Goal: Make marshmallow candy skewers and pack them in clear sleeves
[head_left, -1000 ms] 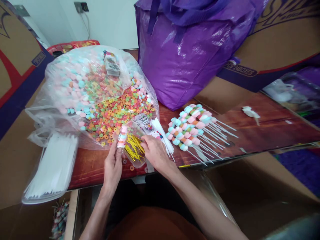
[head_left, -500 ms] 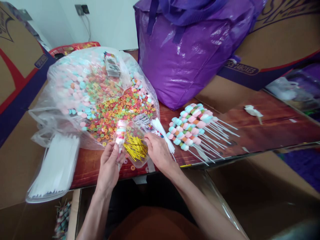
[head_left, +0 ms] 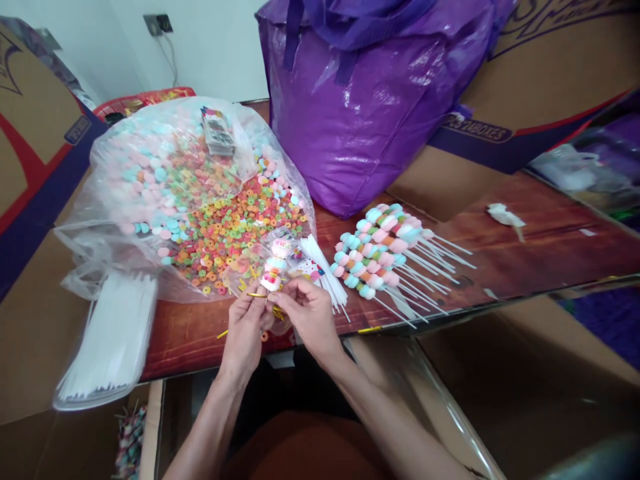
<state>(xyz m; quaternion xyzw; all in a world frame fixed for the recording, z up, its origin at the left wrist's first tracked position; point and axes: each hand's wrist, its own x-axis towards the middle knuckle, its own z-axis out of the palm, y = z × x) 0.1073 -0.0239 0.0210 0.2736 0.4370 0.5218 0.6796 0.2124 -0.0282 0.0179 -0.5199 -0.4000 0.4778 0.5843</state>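
While the left hand (head_left: 245, 328) clamped a candy skewer (head_left: 275, 265), the right hand (head_left: 311, 315) pinched a tie (head_left: 257, 295). The skewer rose above, mid-frame.

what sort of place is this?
Likely a small sweet-packing workspace, home or workshop unclear: loose candy in a big clear bag, piled candy skewers on the table, and large printed cartons around it.

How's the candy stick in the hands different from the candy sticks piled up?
The held candy stick is alone, between the left hand and right hand; the piled candy sticks lie together. A gold tie shows below the held one's candy; the piled ones show none. Both have pink and blue pieces.
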